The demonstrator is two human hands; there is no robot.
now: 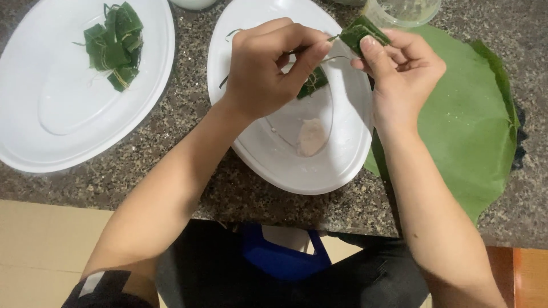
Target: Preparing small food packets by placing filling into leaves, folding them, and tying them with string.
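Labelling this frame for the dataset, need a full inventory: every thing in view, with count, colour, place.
leaf parcel: 1, dark green, pinched in the right hand over the middle plate
string: 1, pale, thin, runs between the two hands
tied parcel: 1, green, on the middle plate, partly behind the left hand
pale lump: 1, pinkish white, in the middle plate's well
middle plate: 1, white, oval, centre
finished parcels: small pile, count unclear, green, on the left plate
left plate: 1, white, oval, far left
big leaf: 1, light green, flat on the counter, right
clear tub: 1, top edge, cut off
counter: speckled stone
left hand: pinches the string
right hand: grips the leaf parcel
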